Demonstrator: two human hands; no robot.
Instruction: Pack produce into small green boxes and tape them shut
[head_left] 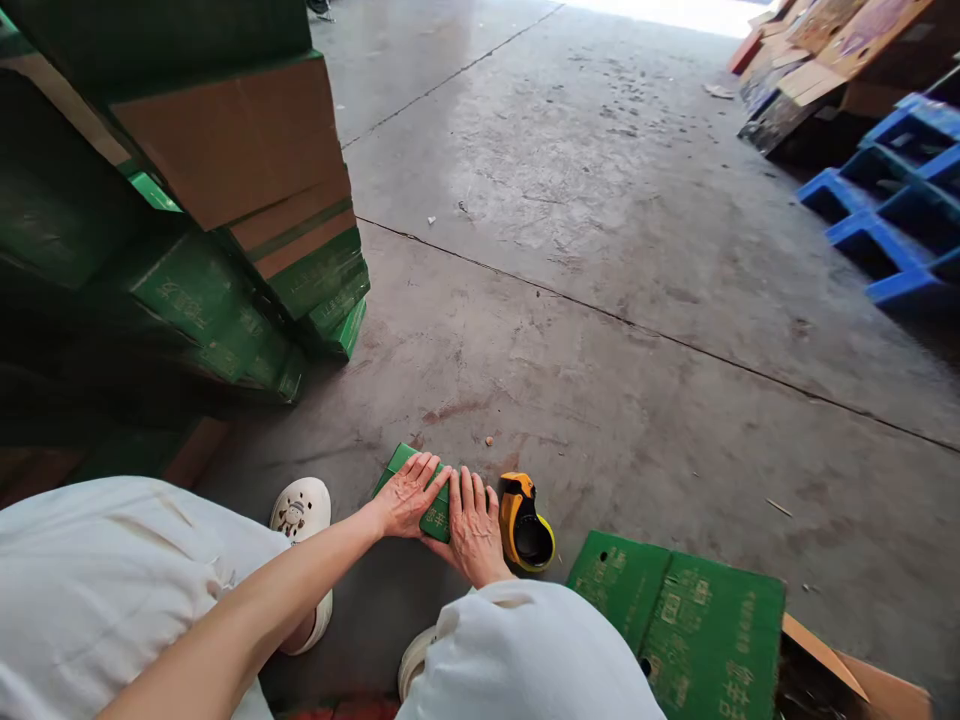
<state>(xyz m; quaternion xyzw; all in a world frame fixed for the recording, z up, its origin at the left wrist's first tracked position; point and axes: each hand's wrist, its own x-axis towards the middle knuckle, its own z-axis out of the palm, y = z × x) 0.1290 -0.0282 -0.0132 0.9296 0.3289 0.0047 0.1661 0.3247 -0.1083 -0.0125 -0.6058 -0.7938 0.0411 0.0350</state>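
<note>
On the floor between my shoes lies a small green cardboard piece (436,520) with pale printing; whether it is a box or a folded flap is partly hidden under my hands. My left hand (409,495) rests across it, fingers stretched out and lying flat. Beside it, my right hand (476,525) presses at its right edge, fingers extended and close to the left fingertips. Just right of my right hand, an orange and black tool (529,525), like a tape dispenser, sits on the concrete and is not held.
Stacked green and brown cartons (247,150) rise at the left. A flattened green carton (697,610) lies at the lower right. Blue pallets (892,200) and open cardboard boxes (817,75) stand at the far right. A cracked concrete floor (600,240) stretches ahead.
</note>
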